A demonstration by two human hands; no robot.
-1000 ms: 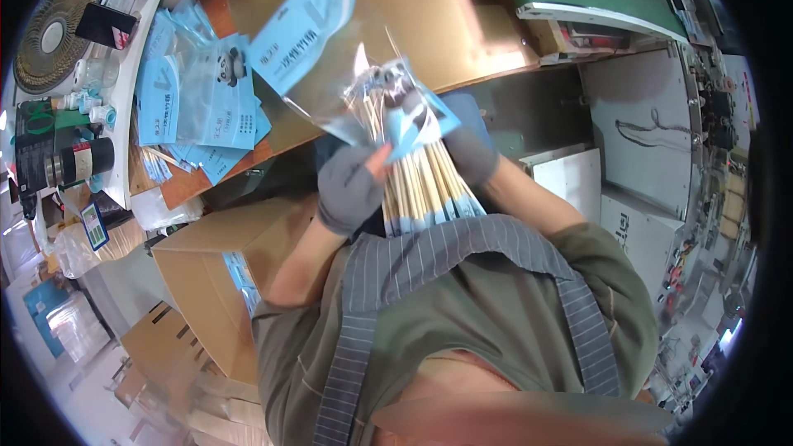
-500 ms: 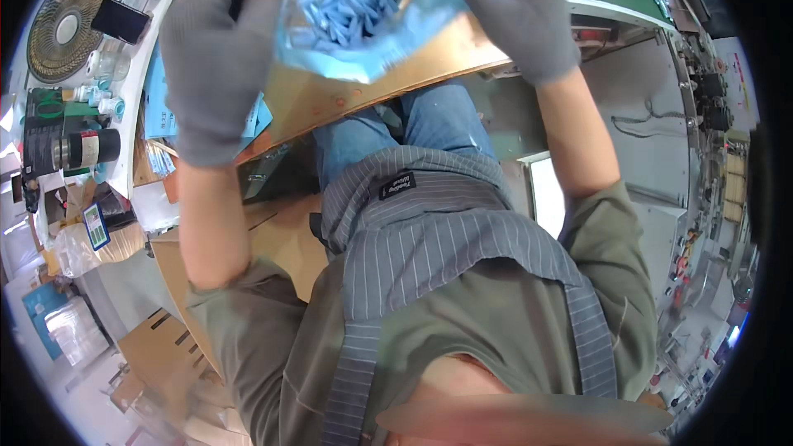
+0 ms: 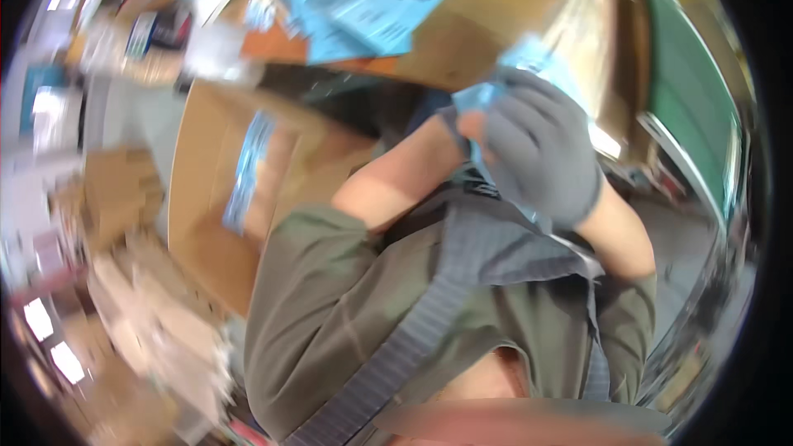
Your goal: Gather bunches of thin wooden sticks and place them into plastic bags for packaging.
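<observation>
Right of the open cardboard box (image 3: 202, 223), your right hand (image 3: 541, 153) curls closed around the blue packet (image 3: 529, 54), seemingly steadying it, while your left hand (image 3: 448, 125) is too hidden to judge.

My right hand (image 3: 541, 149) is down from the top edge, now in front of my mostly hidden left hand (image 3: 449, 121). Blue-and-clear bag (image 3: 530, 53) came down too; wooden sticks (image 3: 576, 23), blurred, now point away. View swung: fan gone, more cardboard box (image 3: 216, 206) showing.
</observation>
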